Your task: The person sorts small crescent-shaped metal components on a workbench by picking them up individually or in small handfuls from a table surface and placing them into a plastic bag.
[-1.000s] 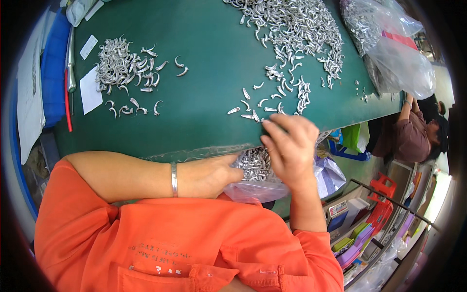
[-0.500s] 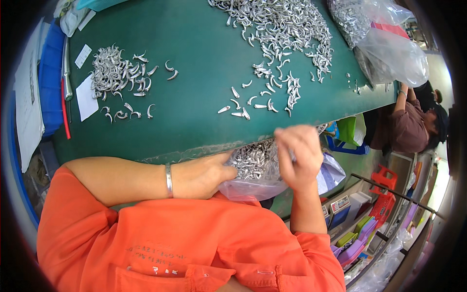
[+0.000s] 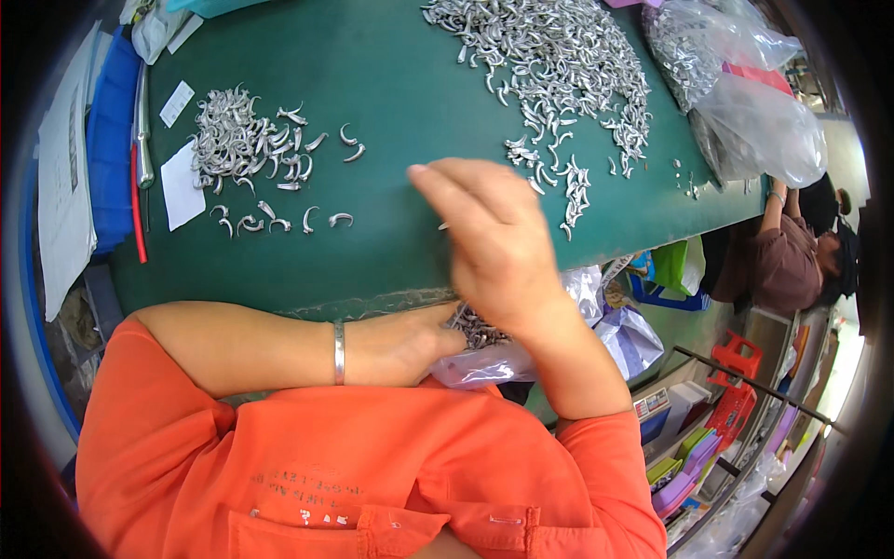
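Note:
My left hand [image 3: 410,343] is closed on the rim of a clear plastic bag [image 3: 489,365] at the table's near edge. Small silvery curved metal pieces [image 3: 477,328] show inside it, partly covered by my right forearm. Over the green table [image 3: 372,252] my right hand [image 3: 498,233] is stretched out, fingers pointing left and slightly smeared. The hand hides the tabletop beneath it; a bit of metal peeks out by its left side. Left of it lies a small heap of curved metal pieces [image 3: 228,140] with several loose ones, and a far larger heap [image 3: 559,65] spreads at the back right.
Paper slips [image 3: 182,186] lie beside the small heap, near a blue tray [image 3: 114,140] and a red-handled tool [image 3: 139,205]. Filled plastic bags [image 3: 764,130] stand at the right edge. Another person [image 3: 787,252] is at the far right, above shelving with red baskets [image 3: 731,410].
My right hand has moved from the bag's mouth up and left over the table. One more curved piece lies right of the small heap's loose row. My left hand stays at the bag.

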The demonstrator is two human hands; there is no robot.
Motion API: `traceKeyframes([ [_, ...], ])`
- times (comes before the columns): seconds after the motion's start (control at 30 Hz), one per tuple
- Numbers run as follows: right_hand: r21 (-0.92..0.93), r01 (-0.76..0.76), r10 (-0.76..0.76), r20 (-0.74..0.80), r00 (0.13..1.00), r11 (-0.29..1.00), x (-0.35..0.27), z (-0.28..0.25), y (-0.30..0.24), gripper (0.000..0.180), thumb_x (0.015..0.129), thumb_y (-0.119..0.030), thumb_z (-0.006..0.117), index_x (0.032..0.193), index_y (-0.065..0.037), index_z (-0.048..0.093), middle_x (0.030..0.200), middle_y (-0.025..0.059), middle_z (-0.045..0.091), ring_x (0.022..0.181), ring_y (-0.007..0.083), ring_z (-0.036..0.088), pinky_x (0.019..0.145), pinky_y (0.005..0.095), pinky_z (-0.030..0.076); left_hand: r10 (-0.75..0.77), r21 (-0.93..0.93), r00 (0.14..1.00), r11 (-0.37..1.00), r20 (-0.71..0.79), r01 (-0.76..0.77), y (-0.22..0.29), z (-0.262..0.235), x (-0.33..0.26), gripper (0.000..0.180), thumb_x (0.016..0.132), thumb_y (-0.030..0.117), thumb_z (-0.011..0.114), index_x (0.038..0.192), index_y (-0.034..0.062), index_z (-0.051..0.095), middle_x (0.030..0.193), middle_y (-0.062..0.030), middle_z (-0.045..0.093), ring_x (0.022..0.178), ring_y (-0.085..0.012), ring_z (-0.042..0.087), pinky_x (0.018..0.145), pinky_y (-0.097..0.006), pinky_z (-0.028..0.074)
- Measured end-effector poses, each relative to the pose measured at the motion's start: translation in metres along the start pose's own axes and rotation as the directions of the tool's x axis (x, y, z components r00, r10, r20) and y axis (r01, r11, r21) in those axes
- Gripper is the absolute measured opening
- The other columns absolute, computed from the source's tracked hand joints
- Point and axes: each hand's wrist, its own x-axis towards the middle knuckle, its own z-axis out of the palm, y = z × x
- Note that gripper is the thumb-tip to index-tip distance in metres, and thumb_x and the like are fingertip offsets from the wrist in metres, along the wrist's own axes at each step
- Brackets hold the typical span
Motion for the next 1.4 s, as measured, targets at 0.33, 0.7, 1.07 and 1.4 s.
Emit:
traceKeyframes([
  [0.33, -0.031, -0.381, 0.364, -0.237, 0.901, 0.924, -0.076, -0.057, 0.035, 0.031, 0.083, 0.010, 0.056, 0.110, 0.000, 0.068, 0.113, 0.0158, 0.067, 0.103, 0.0300, 0.063, 0.094, 0.0365, 0.047, -0.023, 0.023, 1.000, 0.999, 0.008, 0.023, 0.011, -0.011, 0.003, 0.011, 0.072, -0.006, 0.060, 0.082, -0.0048, 0.058, 0.143, -0.0426, 0.030, 0.127, -0.0558, 0.040, 0.104, -0.046, 0.040],
  [0.7, 0.003, -0.170, 0.170, -0.045, 0.984, 0.985, -0.080, -0.045, 0.010, 0.029, 0.072, 0.004, 0.073, 0.100, 0.001, 0.069, 0.095, 0.0123, 0.070, 0.087, 0.0297, 0.065, 0.083, 0.0394, 0.050, 0.019, 0.026, 1.000, 0.999, -0.023, -0.019, 0.011, -0.011, 0.006, 0.013, 0.072, -0.007, 0.061, 0.084, -0.0057, 0.060, 0.141, -0.0424, 0.032, 0.123, -0.0549, 0.045, 0.102, -0.045, 0.043],
  [1.07, -0.047, -0.044, 0.053, 0.209, 0.977, 0.998, -0.044, -0.020, 0.006, 0.033, 0.079, -0.007, 0.071, 0.111, 0.000, 0.067, 0.119, 0.0133, 0.064, 0.115, 0.0354, 0.060, 0.093, 0.0453, 0.050, -0.136, 0.039, 0.986, 0.990, 0.093, 0.133, 0.023, -0.018, 0.006, 0.016, 0.075, -0.004, 0.063, 0.091, -0.0036, 0.063, 0.116, -0.0330, 0.050, 0.103, -0.0476, 0.055, 0.088, -0.045, 0.048],
  [1.4, -0.303, -0.314, 0.313, -0.056, 0.948, 0.900, -0.080, -0.056, 0.038, 0.034, 0.086, 0.008, 0.054, 0.119, 0.006, 0.061, 0.128, 0.0208, 0.059, 0.118, 0.0360, 0.057, 0.102, 0.0420, 0.044, -0.085, -0.003, 0.994, 0.996, 0.067, 0.085, 0.010, -0.008, 0.002, 0.013, 0.071, -0.004, 0.064, 0.083, -0.0055, 0.058, 0.144, -0.0430, 0.028, 0.128, -0.0563, 0.039, 0.105, -0.047, 0.039],
])
